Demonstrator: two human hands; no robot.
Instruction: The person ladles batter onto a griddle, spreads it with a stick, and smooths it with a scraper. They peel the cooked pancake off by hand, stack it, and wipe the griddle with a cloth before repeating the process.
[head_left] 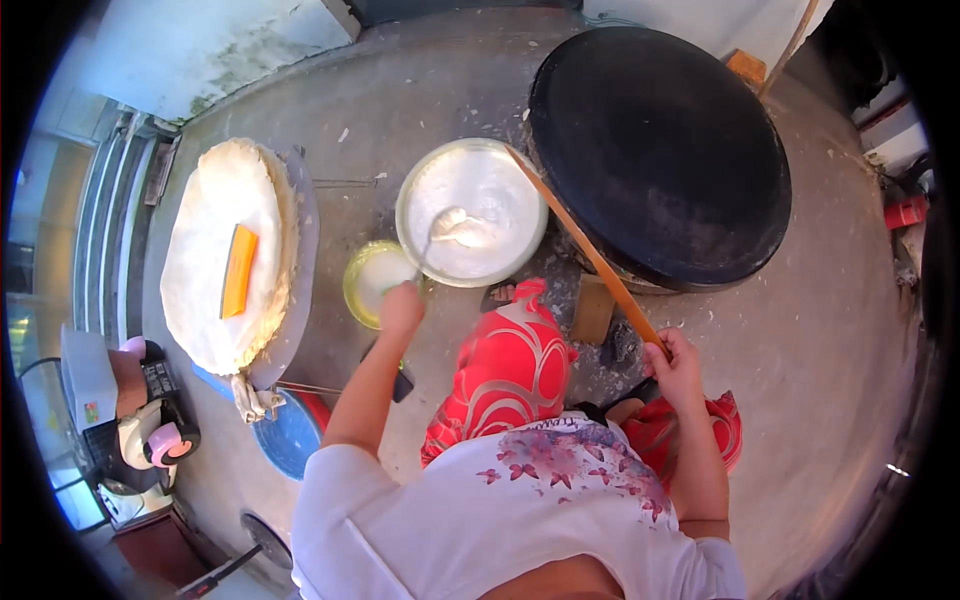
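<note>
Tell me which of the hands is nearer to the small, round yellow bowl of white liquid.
Left: the left hand overlaps the near right edge of the yellow bowl in view; the right hand is farther right, holding a long wooden stick.

Griddle (660, 150) far right. Basin (402, 215) just left of it, batter (485, 190) inside, ladle (455, 226) head in batter, handle over near-left rim to left hand (402, 308). Bowl (350, 300) beside basin, near-left. Stick (590, 255): basin's far-right rim, past griddle's near-left edge, to right hand (680, 370). Flatbread stack (195, 280) on board (306, 235), left; scraper (238, 272) on top. Bucket (290, 440) at board's near end.
</note>
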